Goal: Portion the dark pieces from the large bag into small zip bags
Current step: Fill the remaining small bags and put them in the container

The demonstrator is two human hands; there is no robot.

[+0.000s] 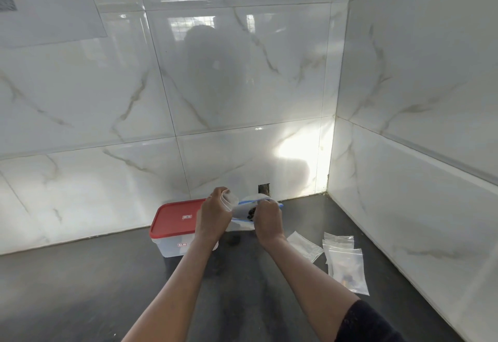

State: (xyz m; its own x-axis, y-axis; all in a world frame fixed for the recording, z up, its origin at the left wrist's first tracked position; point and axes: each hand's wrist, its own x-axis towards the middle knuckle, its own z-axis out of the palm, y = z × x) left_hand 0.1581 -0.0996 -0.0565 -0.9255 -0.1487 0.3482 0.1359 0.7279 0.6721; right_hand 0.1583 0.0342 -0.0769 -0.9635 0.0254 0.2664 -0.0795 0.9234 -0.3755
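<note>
Left hand (213,217): fingers curled round an open small zip bag (229,199), its mouth turned toward the right hand (268,220).

Right hand: fingers curled down at the mouth of the large bag (244,219); the blue zip strip runs just beyond the knuckles.

Dark pieces (252,213) show between the two hands, inside the large bag.

Step judged: moving one portion across. To do it well, hold the small bag's mouth wide against the large bag's rim, move a pinch at a time, and keep the zip track free of crumbs.

Spare small bags (304,244) lie on the counter (107,287), right of the right wrist. A filled small bag (349,271) lies nearer the elbow. A red-lidded container (175,220) sits left of the left hand.

Unclear: the right fingertips are hidden, so I cannot tell whether they pinch pieces or the rim. The hands cover the large bag's fill level.
</note>
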